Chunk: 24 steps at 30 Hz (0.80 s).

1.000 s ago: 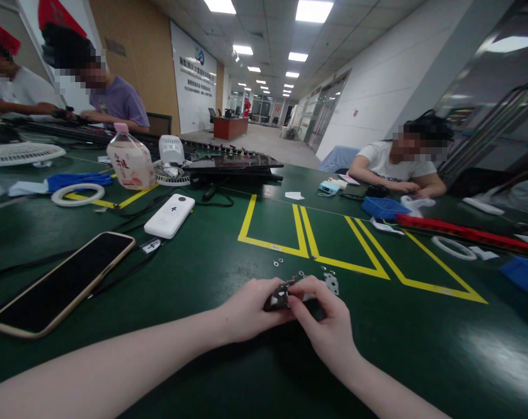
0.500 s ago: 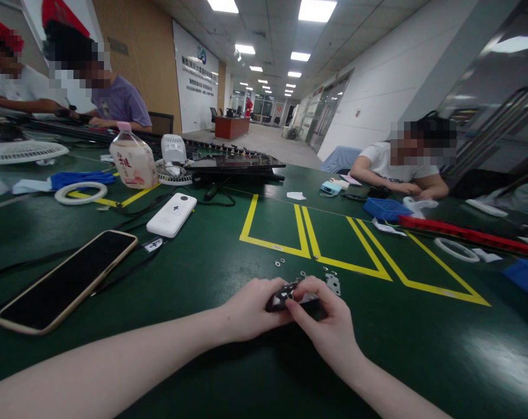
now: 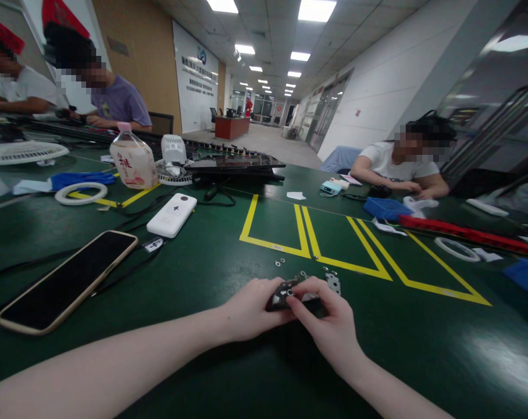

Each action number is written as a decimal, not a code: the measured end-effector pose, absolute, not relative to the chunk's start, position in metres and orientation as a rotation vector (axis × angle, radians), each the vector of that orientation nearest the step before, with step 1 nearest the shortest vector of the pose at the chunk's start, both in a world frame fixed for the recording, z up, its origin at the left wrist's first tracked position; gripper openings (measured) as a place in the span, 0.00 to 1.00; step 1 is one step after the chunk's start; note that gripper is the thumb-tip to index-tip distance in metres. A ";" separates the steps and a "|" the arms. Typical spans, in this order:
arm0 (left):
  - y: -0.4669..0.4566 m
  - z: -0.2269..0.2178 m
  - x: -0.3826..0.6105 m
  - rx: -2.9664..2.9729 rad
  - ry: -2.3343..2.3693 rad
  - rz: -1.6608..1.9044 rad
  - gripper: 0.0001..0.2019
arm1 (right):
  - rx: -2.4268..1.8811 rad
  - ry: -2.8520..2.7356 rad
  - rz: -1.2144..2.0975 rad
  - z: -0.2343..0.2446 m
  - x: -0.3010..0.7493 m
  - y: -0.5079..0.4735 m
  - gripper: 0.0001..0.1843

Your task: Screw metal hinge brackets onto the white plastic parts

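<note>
- Head view: dark part is gripped by the left hand, over the green table;
- what looks like a small ring is pinched at it by the right hand, thumb to forefinger;
- part's best braced firmly, ring kept level; loose washers beyond could be knocked, tbh

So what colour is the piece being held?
The held piece looks mostly black with lighter patches; head view.

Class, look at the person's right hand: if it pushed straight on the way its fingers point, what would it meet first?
First in line for the right hand is the dark part held in the left hand; right hand and part seem to touch, though depth is unclear.
</note>
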State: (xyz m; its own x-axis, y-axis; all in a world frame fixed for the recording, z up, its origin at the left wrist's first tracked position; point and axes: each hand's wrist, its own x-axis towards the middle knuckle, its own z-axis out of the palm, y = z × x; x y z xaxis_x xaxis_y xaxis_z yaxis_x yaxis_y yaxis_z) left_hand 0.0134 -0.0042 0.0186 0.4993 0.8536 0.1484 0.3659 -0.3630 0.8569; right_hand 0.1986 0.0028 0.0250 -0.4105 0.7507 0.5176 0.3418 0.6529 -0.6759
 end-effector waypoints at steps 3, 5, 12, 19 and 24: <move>-0.003 0.018 0.013 1.945 1.008 0.762 0.09 | -0.882 -2.003 0.598 0.024 0.198 0.003 0.03; -0.003 0.018 0.014 1.948 1.017 0.758 0.10 | -0.892 -1.998 0.590 0.024 0.198 0.003 0.04; -0.003 0.019 0.014 1.946 1.022 0.761 0.11 | -0.846 -2.019 0.547 0.026 0.197 0.003 0.02; -0.003 0.017 0.014 1.960 1.022 0.766 0.10 | -0.859 -2.019 0.536 0.027 0.196 0.002 0.01; -0.003 0.019 0.013 1.961 1.019 0.762 0.10 | -0.773 -2.035 0.467 0.023 0.196 0.003 0.05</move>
State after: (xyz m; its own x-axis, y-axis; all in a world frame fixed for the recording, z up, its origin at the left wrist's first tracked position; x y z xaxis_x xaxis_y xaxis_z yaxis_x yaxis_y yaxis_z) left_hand 0.0133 -0.0032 0.0188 0.4983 0.8540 0.1495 0.3847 -0.3724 0.8446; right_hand 0.1962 0.0026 0.0234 -0.4155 0.6772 0.6073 0.3446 0.7351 -0.5839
